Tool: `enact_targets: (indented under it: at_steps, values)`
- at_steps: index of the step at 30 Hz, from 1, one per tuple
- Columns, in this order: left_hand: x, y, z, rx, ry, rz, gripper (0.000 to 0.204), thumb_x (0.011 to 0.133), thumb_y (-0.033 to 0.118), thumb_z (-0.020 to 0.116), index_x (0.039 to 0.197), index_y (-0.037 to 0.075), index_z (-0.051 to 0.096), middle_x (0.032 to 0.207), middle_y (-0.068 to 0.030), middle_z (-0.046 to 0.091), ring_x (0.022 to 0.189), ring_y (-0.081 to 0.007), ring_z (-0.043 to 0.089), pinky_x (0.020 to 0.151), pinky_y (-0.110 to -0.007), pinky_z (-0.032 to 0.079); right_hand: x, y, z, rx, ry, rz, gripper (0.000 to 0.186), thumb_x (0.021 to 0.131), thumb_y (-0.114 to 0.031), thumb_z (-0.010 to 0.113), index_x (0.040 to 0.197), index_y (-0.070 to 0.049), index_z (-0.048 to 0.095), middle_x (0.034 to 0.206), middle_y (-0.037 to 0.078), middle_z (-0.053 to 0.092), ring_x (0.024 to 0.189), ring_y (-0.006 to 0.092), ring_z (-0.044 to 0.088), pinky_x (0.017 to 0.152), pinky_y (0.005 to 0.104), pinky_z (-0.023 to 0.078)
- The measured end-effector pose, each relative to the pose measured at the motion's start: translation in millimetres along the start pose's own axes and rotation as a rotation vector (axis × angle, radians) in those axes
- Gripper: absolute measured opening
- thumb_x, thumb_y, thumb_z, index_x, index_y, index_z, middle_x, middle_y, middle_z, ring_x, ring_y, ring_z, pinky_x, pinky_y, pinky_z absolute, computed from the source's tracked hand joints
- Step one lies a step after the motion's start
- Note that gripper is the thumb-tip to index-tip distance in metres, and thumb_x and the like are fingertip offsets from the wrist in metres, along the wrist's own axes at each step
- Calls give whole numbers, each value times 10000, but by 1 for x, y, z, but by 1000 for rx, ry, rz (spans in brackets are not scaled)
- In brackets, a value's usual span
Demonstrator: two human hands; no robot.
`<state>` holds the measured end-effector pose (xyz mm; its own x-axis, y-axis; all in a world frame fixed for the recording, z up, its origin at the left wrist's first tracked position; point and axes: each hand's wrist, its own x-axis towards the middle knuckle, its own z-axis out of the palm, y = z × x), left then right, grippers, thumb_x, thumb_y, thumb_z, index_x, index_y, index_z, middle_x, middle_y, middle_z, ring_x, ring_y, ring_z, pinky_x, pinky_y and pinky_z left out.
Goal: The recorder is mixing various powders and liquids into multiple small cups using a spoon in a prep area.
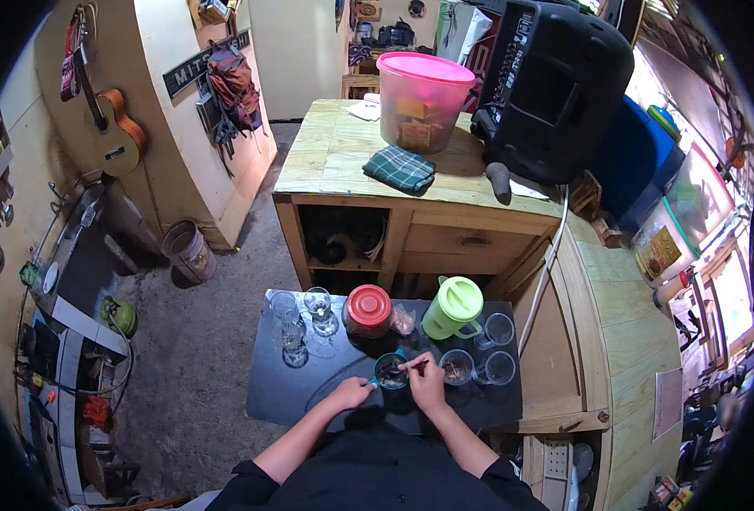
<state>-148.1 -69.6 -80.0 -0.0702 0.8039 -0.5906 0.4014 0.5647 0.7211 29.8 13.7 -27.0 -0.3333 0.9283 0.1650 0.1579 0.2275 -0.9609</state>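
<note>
blue cup (390, 371) contents unclear, left hand (349, 393) steadying, right hand (425, 381) stirring

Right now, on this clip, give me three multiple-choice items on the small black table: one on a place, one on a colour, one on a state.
1. Where does the red-lidded jar stand relative to the green pitcher?
A. On its left
B. On its right
C. On top of it

2. What colour is the lid of the big tub on the wooden counter?
A. Blue
B. Pink
C. Black

3. What is the right hand doing?
A. Resting flat on the table
B. Gripping the pitcher's handle
C. Holding a thin stick-like utensil over the blue cup

Answers: 1 A, the jar sits on the pitcher's left side. 2 B, the tub's lid is pink. 3 C, the fingers pinch the utensil at the cup's rim while the left hand steadies the cup's side.
</note>
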Motion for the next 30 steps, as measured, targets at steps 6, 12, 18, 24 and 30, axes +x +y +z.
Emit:
enact_targets:
  at_steps: [6, 12, 18, 24, 30]
  values:
    - [-7, 9, -4, -28, -15, -18, 374, 907, 349, 496, 732, 24, 549, 579, -52, 515, 516, -170, 491, 508, -347, 389, -6, 5, 0, 16, -48, 44, 78, 838, 47, 513, 849, 9, 445, 751, 146, 640, 774, 237, 685, 657, 325, 524]
    - [-4, -2, 0, -4, 26, 38, 373, 903, 358, 504, 732, 32, 556, 578, -50, 517, 513, -161, 485, 500, -340, 383, -13, 2, 0, -99, -103, 8, 91, 857, 46, 499, 860, 4, 418, 721, 126, 614, 748, 215, 679, 648, 308, 525]
    - [-2, 2, -1, -8, 0, -4, 370, 903, 355, 505, 733, 30, 557, 579, -52, 518, 528, -165, 497, 510, -342, 394, -1, 5, 3, -57, -17, -4, 82, 846, 37, 505, 859, -1, 434, 715, 125, 636, 729, 210, 680, 630, 305, 510]
    - [1, -3, -1, 13, 1, 15, 364, 906, 349, 500, 744, 30, 565, 587, -55, 529, 531, -167, 499, 521, -345, 400, 0, 1, -1, -72, -91, 62, 91, 878, 38, 506, 851, 4, 426, 729, 88, 587, 741, 171, 671, 629, 281, 523]
    - [-2, 5, -2, 15, -44, -81, 399, 889, 392, 499, 854, 17, 631, 727, -163, 622, 732, -288, 621, 696, -398, 460, -12, 7, 9, -43, -87, 66, 97, 875, 53, 504, 849, 4, 423, 727, 87, 576, 741, 169, 668, 648, 279, 526]
